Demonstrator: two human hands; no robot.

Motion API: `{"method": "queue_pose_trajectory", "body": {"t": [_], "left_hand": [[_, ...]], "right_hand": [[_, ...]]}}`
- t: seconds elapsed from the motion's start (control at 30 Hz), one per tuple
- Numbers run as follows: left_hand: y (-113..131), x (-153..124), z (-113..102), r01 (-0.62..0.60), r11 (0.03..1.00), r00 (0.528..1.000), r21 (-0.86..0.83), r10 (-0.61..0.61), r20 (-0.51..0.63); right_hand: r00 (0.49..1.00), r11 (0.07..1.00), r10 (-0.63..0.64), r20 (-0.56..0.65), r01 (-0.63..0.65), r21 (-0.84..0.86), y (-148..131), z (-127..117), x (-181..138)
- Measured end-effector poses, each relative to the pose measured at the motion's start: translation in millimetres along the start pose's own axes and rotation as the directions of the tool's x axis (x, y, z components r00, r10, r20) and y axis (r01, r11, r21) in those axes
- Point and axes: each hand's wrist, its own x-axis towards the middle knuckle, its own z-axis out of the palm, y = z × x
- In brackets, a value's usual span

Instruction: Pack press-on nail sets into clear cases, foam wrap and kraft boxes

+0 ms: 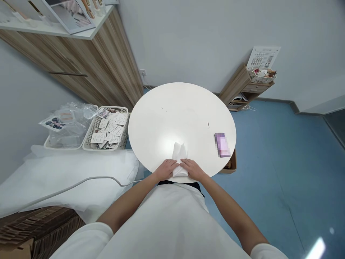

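A folded white sheet (180, 172), thin and soft like tissue or packing foam, lies near the front edge of the round white table (178, 104). Its upper end stands up in loose, pointed folds. My left hand (166, 169) grips the sheet's left side, fingers together and thumb toward the middle. On the right side, my right hand (193, 169) has hold of it in the same way, and the two thumbs nearly meet. Whether anything is wrapped inside cannot be seen.
A blurred purple-pink item (222, 145) lies at the table's right. Left of the table are a basket of printed cards (124, 126), a bin of clear plastic packaging (67, 133) and white sheeting (81, 165) crossed by a grey cable (94, 178). An open cardboard box (232, 167) stands below right.
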Motion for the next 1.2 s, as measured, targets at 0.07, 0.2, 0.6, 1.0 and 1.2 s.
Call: {"method": "queue_pose_trajectory", "body": {"t": [0.07, 0.2, 0.6, 1.0, 1.2], "left_hand": [[-2, 2, -5, -0.013, 0.999, 1.000, -0.046, 0.012, -0.010], [-2, 7, -12, 0.027, 0.975, 0.991, -0.222, -0.055, -0.122], [-19, 41, -14, 0.464, 0.830, 0.872, -0.309, -0.490, -0.006], [-14, 49, -1, 0.609, 0.686, 0.708, -0.399, -0.696, -0.117], [-17, 50, -4, 0.618, 0.680, 0.689, -0.395, -0.710, -0.146]], "right_hand": [[1.000, 0.997, 0.021, -0.021, -0.019, 0.078, 2, 0, 4], [0.995, 0.952, 0.063, -0.075, -0.037, 0.302, 1, -6, 8], [0.884, 0.582, 0.460, 0.085, -0.372, 0.723, 21, -14, 37], [0.600, 0.560, 0.777, -0.191, -0.522, 0.644, -6, 11, 54], [0.522, 0.583, 0.785, -0.333, -0.442, 0.681, -2, 22, 48]]}}
